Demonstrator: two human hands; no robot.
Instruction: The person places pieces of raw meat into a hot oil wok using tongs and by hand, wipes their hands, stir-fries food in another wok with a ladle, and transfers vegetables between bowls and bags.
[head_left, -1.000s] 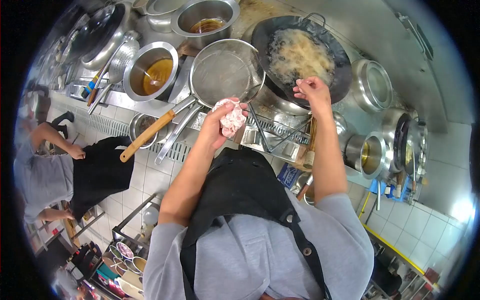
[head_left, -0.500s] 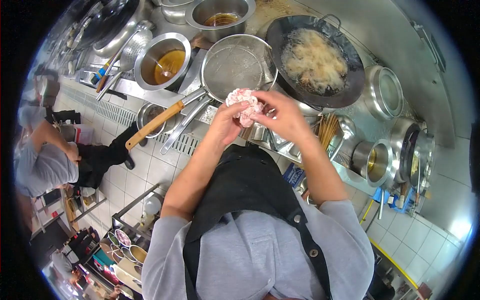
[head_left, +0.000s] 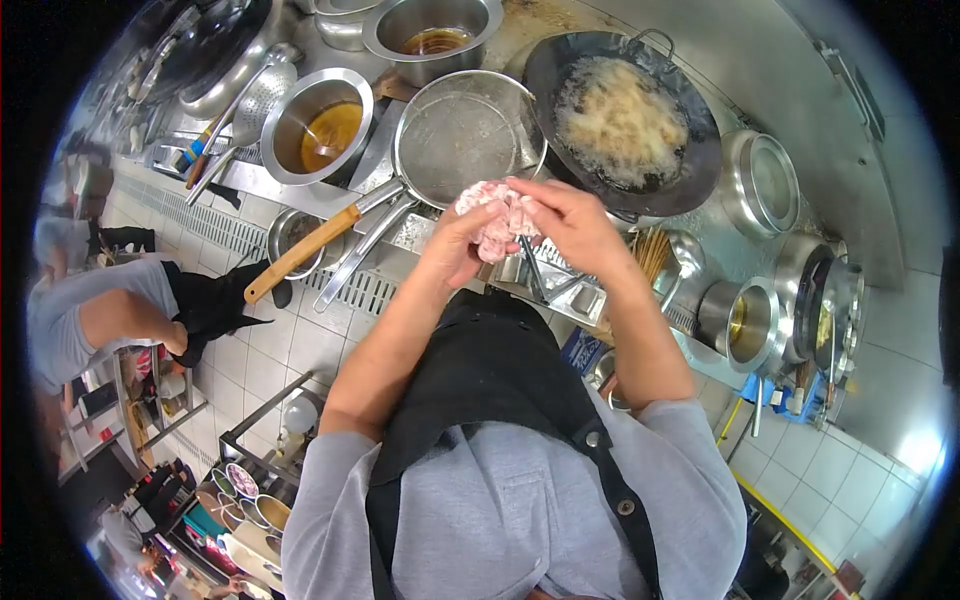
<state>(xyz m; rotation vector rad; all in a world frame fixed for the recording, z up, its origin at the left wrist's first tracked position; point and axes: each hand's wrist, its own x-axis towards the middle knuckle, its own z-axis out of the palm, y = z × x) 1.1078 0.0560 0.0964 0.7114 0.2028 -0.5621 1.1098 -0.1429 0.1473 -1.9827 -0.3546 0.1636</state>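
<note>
Between my hands, in front of my chest, is a lumpy pale pink piece of raw meat (head_left: 492, 228) with a white, floury-looking coating. My left hand (head_left: 452, 246) wraps round its near left side, thumb across the front. Fingers of my right hand (head_left: 582, 232) press on its upper right edge. Just beyond it, a round mesh strainer (head_left: 462, 125) rests on the counter, its wooden handle (head_left: 302, 255) pointing toward the lower left. To the right of the strainer, a black wok (head_left: 700, 165) holds bubbling oil with pale golden food (head_left: 622, 120) frying in it.
A steel pot (head_left: 282, 135) with amber liquid stands left of the strainer, another pot (head_left: 480, 45) behind. Wooden skewers (head_left: 652, 255) and a lidded pot (head_left: 760, 185) are at right. A co-worker in a grey shirt (head_left: 100, 300) stands at left, beyond the tiled floor.
My right hand has closed in on the meat, its fingers now pressed against the upper edge. The co-worker at left has shifted posture. The view has moved slightly.
</note>
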